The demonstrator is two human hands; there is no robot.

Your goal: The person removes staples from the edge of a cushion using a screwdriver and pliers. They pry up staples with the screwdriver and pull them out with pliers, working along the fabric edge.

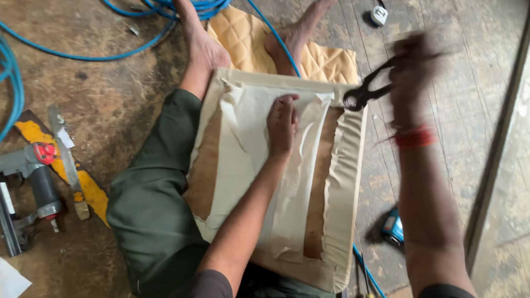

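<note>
Cream fabric (259, 161) over seat panel (315, 182), frame centre | left hand (282, 125) flat, fingers together, pressing it taut | right hand (412, 69), blurred, upper right, gripping pincers (368, 90) | advisable: hold tension, bite squarely at edge.

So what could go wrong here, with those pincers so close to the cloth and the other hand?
Three things, as a guess. The right hand is blurred, so it is moving fast; the black pincers could slip and nip the left hand pressing the cream fabric nearby. The jaws touch the fabric's edge and might tear it. The blue hose loops by the bare feet, which could snag.
</note>
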